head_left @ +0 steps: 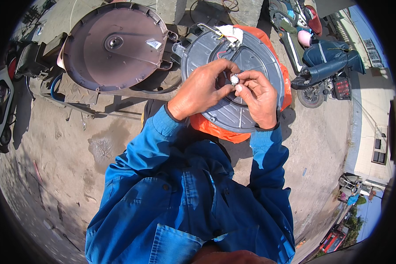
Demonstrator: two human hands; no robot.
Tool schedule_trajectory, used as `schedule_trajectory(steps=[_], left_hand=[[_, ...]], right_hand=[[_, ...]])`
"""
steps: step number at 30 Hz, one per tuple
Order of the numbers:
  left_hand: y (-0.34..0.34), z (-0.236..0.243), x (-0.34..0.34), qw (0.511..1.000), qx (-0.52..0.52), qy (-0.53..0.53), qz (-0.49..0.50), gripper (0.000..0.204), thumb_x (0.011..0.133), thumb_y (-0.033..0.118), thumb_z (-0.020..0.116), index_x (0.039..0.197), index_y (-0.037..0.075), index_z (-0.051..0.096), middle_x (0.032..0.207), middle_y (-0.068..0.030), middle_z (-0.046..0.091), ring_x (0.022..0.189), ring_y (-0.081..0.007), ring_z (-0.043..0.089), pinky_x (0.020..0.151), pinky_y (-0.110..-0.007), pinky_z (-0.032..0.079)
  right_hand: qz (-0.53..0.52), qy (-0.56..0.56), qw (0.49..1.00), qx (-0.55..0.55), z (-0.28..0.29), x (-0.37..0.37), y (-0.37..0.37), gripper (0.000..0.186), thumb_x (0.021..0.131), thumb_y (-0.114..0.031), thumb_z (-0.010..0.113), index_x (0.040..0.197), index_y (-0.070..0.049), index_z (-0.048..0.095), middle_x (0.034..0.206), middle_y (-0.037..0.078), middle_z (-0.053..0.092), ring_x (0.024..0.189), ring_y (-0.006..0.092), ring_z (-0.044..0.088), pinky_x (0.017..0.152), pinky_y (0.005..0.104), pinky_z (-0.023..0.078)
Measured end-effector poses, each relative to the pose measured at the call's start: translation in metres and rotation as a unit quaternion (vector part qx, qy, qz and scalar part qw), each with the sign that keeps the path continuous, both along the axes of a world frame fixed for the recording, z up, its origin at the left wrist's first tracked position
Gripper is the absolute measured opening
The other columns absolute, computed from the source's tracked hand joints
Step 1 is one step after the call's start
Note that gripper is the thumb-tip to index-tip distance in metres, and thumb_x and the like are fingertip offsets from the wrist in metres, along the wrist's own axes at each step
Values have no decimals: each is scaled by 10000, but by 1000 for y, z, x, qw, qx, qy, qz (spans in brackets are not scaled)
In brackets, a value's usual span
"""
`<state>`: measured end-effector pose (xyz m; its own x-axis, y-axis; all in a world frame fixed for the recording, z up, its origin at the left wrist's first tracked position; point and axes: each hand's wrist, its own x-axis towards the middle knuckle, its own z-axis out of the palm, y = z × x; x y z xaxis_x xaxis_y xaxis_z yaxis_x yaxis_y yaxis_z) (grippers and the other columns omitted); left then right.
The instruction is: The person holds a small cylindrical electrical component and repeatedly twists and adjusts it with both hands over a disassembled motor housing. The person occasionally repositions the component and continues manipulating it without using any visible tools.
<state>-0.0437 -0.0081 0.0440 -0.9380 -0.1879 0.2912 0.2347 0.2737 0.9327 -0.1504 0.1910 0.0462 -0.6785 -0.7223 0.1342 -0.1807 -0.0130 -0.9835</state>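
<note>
My left hand [207,87] and my right hand [260,96] meet over a round grey plastic housing [198,57]. Between their fingertips is a small, shiny, whitish-silver piece [234,79], too small to name. The thumbs and index fingers of both hands pinch it. Grooves and raised ribs run across the housing, and an orange plastic sheet [220,133] lies beneath it. At the housing's far edge are thin red and yellow wires and a crumpled white cloth or paper [230,34].
A large round brownish cover [119,57] lies on a metal stand [77,94] at the far left. Concrete blocks [174,9] stand behind. At the right are parked motorbikes [310,94], one carrying a dark blue bundle [330,53]. A wet patch [100,148] marks the concrete ground.
</note>
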Motion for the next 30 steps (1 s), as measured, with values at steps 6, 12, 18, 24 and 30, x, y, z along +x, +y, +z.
schedule_trajectory(steps=[6, 12, 18, 24, 30], left_hand=[[0, 1, 0, 1000, -1, -7, 0, 344, 949, 137, 892, 1226, 15, 729, 1000, -126, 768, 829, -231, 746, 761, -379, 615], [0, 0, 0, 1000, 0, -6, 1, 355, 947, 148, 899, 1229, 17, 729, 1005, -128, 770, 828, -232, 744, 764, -379, 615], [0, -1, 0, 1000, -1, 2, 2, 354, 944, 136, 897, 1233, 19, 729, 1023, -129, 776, 831, -236, 747, 767, -385, 617], [0, -2, -1, 1000, 8, -2, 1, 359, 940, 120, 891, 1244, 19, 728, 1029, -135, 778, 835, -244, 753, 770, -390, 617], [0, -2, -1, 1000, 2, -2, 2, 356, 941, 107, 885, 1249, 20, 729, 1028, -135, 778, 834, -246, 755, 769, -386, 616]], right_hand=[[14, 29, 999, 21, -1, -2, 2, 293, 1062, 20, 740, 1341, 41, 649, 1203, 105, 743, 1018, 141, 721, 895, 292, 607], [0, 8, 1000, 2, -1, -1, 0, 284, 1041, 61, 745, 1313, 30, 669, 1064, 58, 737, 961, 106, 714, 859, 269, 596], [-6, 9, 1000, 4, 0, 0, -1, 279, 1041, 64, 743, 1308, 30, 671, 1062, 55, 735, 961, 107, 713, 860, 270, 595], [9, 23, 999, 21, 0, -1, 1, 301, 1050, 50, 733, 1339, 38, 651, 1196, 99, 742, 1005, 130, 708, 888, 291, 604], [10, 27, 999, 20, -2, -2, 2, 293, 1051, 53, 732, 1332, 35, 652, 1166, 95, 747, 982, 126, 704, 889, 286, 595]])
